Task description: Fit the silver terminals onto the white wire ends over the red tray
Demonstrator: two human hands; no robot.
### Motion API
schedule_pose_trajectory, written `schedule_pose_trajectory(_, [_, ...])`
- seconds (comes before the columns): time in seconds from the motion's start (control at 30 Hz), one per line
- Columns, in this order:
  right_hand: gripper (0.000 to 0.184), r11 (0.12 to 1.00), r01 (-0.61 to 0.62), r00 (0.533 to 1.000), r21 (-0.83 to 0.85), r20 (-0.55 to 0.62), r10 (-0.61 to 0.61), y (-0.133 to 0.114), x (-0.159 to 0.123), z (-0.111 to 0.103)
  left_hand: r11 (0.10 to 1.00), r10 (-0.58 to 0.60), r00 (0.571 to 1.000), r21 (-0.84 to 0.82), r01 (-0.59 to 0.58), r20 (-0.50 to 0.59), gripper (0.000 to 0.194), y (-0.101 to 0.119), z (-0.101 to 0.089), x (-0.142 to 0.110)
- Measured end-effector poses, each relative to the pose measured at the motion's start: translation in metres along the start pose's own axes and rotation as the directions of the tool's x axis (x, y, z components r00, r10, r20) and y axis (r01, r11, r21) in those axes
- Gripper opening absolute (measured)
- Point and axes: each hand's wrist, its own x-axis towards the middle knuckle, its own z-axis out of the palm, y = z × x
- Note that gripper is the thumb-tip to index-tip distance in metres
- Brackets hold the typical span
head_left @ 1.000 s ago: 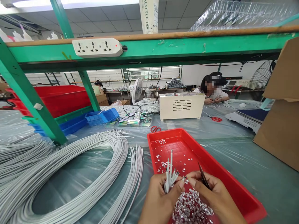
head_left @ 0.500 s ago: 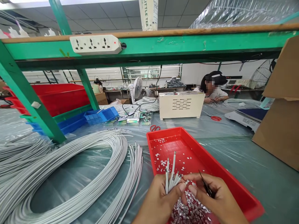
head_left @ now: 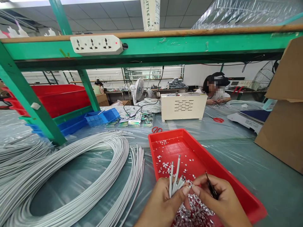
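Observation:
My left hand [head_left: 165,200] is closed round a small bunch of white cables [head_left: 175,179], whose dark-tipped ends stick up above the fingers. Over the near part of the red tray [head_left: 176,152], my right hand [head_left: 219,197] pinches thumb and forefinger at the end of one cable, against the left fingertips. A dark pointed tool, which looks like tweezers [head_left: 211,188], is tucked in the right hand with its tip upward. Silvery foil scraps [head_left: 193,211] lie heaped in the tray below both hands, and smaller ones are scattered farther up it.
Left of the tray lie a big coil of white cable [head_left: 118,164] and a looser bundle [head_left: 136,176]. Behind stand a cream metal box [head_left: 183,107], red-handled scissors [head_left: 217,119] and blue bins [head_left: 101,116]. A cardboard box [head_left: 281,135] borders the right; a co-worker [head_left: 215,90] sits beyond.
Both hands have shifted very slightly to the right with the cables. The right thumb and forefinger have closed in on the cable end by the left fingertips.

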Motion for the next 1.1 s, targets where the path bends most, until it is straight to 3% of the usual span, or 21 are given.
schedule_pose_trajectory(0.3, [0.021, 0.999, -0.029, 0.999, -0.015, -0.042, 0.028, -0.015, -0.005, 0.004, 0.999, 0.02, 0.999, -0.025, -0.022, -0.048, 0.034, -0.003, 0.005, 0.003])
schedule_pose_trajectory(0.57, [0.02, 0.998, -0.042, 0.995, -0.057, -0.095, 0.036, -0.019, -0.007, 0.007, 0.985, 0.064, 0.977, 0.171, -0.029, -0.206, 0.032, -0.013, 0.01, 0.002])
schedule_pose_trajectory(0.8, [0.023, 0.996, -0.076, 0.994, -0.052, -0.083, 0.071, -0.017, -0.005, 0.007, 0.95, 0.041, 0.937, 0.303, 0.071, -0.347, 0.023, -0.009, 0.012, 0.0])
schedule_pose_trajectory(0.9, [0.027, 0.995, -0.076, 0.993, -0.067, -0.092, 0.07, -0.016, -0.006, 0.008, 0.914, 0.127, 0.934, 0.404, 0.02, -0.335, 0.023, -0.008, 0.014, -0.002])
schedule_pose_trajectory(1.0, [0.028, 0.994, -0.077, 0.993, -0.075, -0.093, 0.07, -0.013, -0.008, 0.011, 0.8, 0.284, 0.922, 0.596, -0.076, -0.264, 0.027, -0.013, 0.013, -0.003])
schedule_pose_trajectory(1.1, [0.026, 0.994, -0.099, 0.991, -0.047, -0.098, 0.094, -0.011, -0.008, 0.012, 0.713, 0.376, 0.91, 0.683, -0.162, -0.176, 0.022, -0.02, 0.012, -0.004])
